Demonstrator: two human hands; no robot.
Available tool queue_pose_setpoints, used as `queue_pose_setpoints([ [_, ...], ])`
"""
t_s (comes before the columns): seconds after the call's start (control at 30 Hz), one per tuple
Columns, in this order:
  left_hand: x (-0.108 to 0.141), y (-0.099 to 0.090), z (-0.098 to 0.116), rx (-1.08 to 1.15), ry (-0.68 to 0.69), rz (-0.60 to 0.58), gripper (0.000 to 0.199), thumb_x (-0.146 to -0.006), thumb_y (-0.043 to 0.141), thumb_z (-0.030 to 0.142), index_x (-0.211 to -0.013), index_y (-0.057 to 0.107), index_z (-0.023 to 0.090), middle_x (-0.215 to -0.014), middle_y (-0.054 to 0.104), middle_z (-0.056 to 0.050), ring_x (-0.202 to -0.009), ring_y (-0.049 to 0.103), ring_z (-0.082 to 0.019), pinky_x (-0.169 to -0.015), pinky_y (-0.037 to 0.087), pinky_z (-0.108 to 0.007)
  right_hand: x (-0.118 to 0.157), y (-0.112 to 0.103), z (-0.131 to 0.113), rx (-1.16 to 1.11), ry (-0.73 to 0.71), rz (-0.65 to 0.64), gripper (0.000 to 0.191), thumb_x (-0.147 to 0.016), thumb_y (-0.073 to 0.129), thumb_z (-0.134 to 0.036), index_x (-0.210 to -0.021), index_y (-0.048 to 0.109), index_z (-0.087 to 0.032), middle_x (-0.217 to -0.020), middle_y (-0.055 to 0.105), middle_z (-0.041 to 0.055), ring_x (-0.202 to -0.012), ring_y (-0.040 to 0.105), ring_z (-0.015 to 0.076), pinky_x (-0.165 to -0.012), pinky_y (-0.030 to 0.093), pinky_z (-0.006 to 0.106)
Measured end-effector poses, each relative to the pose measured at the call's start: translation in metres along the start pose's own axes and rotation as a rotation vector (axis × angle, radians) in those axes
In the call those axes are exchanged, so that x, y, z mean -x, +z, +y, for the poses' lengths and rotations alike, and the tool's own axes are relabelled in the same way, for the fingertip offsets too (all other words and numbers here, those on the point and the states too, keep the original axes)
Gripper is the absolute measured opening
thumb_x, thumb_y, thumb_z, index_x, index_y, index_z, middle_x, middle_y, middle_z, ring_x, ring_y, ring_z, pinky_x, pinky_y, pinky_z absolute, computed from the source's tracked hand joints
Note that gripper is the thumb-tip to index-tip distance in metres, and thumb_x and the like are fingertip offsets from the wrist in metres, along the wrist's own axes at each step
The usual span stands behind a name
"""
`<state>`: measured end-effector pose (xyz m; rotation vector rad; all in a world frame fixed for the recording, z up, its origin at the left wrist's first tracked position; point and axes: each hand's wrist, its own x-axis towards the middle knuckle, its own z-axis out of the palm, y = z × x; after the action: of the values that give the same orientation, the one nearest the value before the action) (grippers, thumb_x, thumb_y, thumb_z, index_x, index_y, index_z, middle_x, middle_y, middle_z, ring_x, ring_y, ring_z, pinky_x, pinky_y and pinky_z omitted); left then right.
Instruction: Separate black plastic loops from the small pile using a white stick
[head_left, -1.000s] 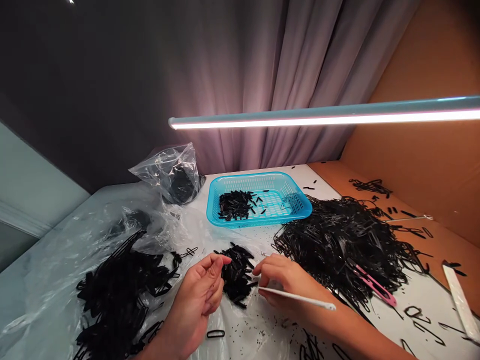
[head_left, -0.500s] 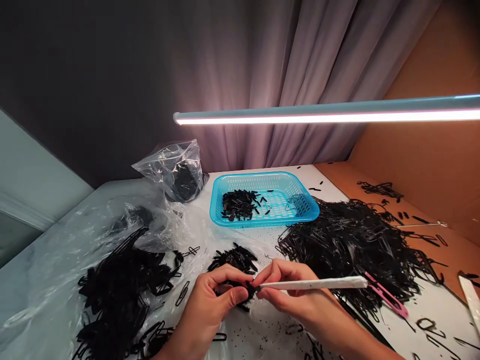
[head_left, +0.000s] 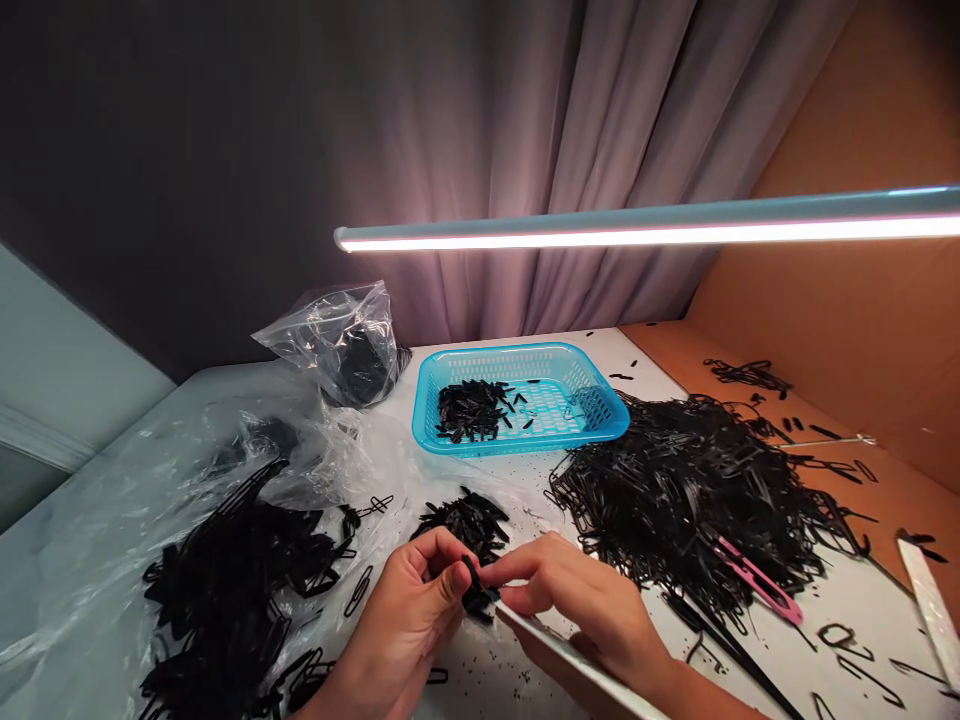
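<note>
My left hand (head_left: 401,620) pinches a small slim black piece (head_left: 471,572) between thumb and fingers. From the right, my right hand (head_left: 589,605) grips a long white-handled tool (head_left: 574,655), its dark tip close to that piece. One fingertip of the right hand appears to touch the piece; its exact shape is partly hidden by the fingers. Just beyond both hands lies a small pile of short black pieces (head_left: 469,518). Fine black crumbs (head_left: 495,680) are scattered on the white table beneath them.
A blue basket (head_left: 517,447) holding short black pieces stands behind. On the right spreads a heap of thin black loops (head_left: 675,490) with a pink-handled tool (head_left: 761,582) on it. More black loops (head_left: 225,600) lie left on clear plastic. A lamp tube (head_left: 600,230) hangs above.
The white-handled tool has swung from nearly level to slanting down toward the lower right. My right hand has turned with it, and the black piece now shows upright at my left fingertips.
</note>
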<state>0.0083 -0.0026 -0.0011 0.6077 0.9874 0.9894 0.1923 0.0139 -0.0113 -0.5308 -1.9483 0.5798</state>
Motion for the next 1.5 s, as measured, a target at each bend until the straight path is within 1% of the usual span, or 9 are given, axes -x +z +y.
queue_pose_setpoints([
  [0.13,0.000,0.000,0.000,0.000,0.007,-0.008,0.031,-0.068,0.078,0.036,-0.075,0.057,0.015,-0.064,0.050,0.003,-0.054,0.037,-0.005,-0.051,0.026,-0.018,-0.003,0.000,-0.003,0.068,0.005,-0.050,0.007,-0.091,0.052,-0.012,-0.092,0.057,-0.017,-0.100,0.068,0.0068,-0.086,0.063,0.0143,-0.074,0.047,0.028],
  [0.3,0.001,0.003,0.002,0.020,0.034,0.014,0.034,-0.063,0.081,0.037,-0.073,0.057,0.015,-0.061,0.050,0.004,-0.051,0.036,-0.004,-0.049,0.027,-0.018,-0.005,-0.003,-0.009,0.134,-0.050,-0.052,0.007,-0.094,0.050,-0.015,-0.094,0.057,-0.016,-0.101,0.068,0.0076,-0.087,0.062,0.0143,-0.074,0.047,0.028],
  [0.67,0.001,0.002,-0.002,0.009,0.060,0.048,0.038,-0.061,0.083,0.037,-0.073,0.055,0.015,-0.063,0.053,0.002,-0.055,0.040,-0.005,-0.051,0.027,-0.018,-0.006,-0.002,-0.011,0.133,-0.059,-0.060,0.009,-0.092,0.052,-0.010,-0.098,0.057,-0.014,-0.104,0.067,0.0092,-0.089,0.062,0.0163,-0.074,0.045,0.030],
  [0.9,-0.002,0.001,-0.012,0.055,0.058,0.068,0.036,-0.063,0.083,0.031,-0.072,0.051,0.016,-0.061,0.051,0.004,-0.051,0.035,-0.003,-0.049,0.024,-0.017,-0.004,0.000,-0.023,0.414,-0.177,-0.144,0.016,-0.091,0.043,-0.003,-0.096,0.059,-0.005,-0.115,0.063,0.0188,-0.100,0.059,0.0253,-0.079,0.043,0.039],
  [1.0,0.002,0.007,-0.010,0.073,0.070,0.044,0.038,-0.059,0.085,0.034,-0.070,0.054,0.015,-0.062,0.055,0.003,-0.052,0.038,-0.004,-0.050,0.026,-0.017,0.000,0.001,-0.018,0.333,-0.059,-0.037,0.014,-0.091,0.045,-0.007,-0.094,0.058,-0.009,-0.109,0.066,0.0140,-0.093,0.061,0.0209,-0.078,0.044,0.036],
  [1.07,0.005,0.011,-0.006,0.059,0.098,0.035,0.039,-0.056,0.086,0.036,-0.067,0.056,0.013,-0.064,0.059,0.000,-0.056,0.043,-0.005,-0.052,0.030,-0.017,0.002,0.001,-0.013,0.185,0.082,0.060,0.007,-0.089,0.051,-0.009,-0.090,0.056,-0.014,-0.104,0.067,0.0078,-0.088,0.062,0.0161,-0.079,0.045,0.030],
  [1.13,0.006,0.012,-0.003,0.047,0.115,0.030,0.039,-0.056,0.086,0.037,-0.064,0.056,0.013,-0.064,0.061,-0.001,-0.058,0.045,-0.006,-0.054,0.031,-0.017,0.003,0.000,-0.009,0.053,0.153,0.095,0.007,-0.086,0.056,-0.011,-0.088,0.056,-0.017,-0.104,0.068,0.0040,-0.086,0.063,0.0133,-0.077,0.046,0.026],
  [1.33,0.002,0.006,-0.006,0.050,0.086,0.047,0.044,-0.052,0.087,0.039,-0.065,0.053,0.014,-0.059,0.054,0.002,-0.051,0.036,-0.005,-0.050,0.021,-0.019,-0.001,-0.003,-0.011,0.014,0.005,-0.009,0.003,-0.091,0.053,-0.018,-0.091,0.057,-0.017,-0.106,0.067,0.0060,-0.083,0.061,0.0155,-0.072,0.045,0.028],
  [1.5,0.001,0.002,-0.010,0.012,0.102,0.034,0.045,-0.053,0.086,0.042,-0.065,0.052,0.015,-0.058,0.052,0.003,-0.051,0.032,-0.005,-0.050,0.018,-0.021,-0.005,-0.006,-0.015,0.054,-0.004,-0.052,0.005,-0.092,0.053,-0.014,-0.091,0.056,-0.016,-0.103,0.068,0.0057,-0.082,0.060,0.0158,-0.073,0.046,0.030],
])
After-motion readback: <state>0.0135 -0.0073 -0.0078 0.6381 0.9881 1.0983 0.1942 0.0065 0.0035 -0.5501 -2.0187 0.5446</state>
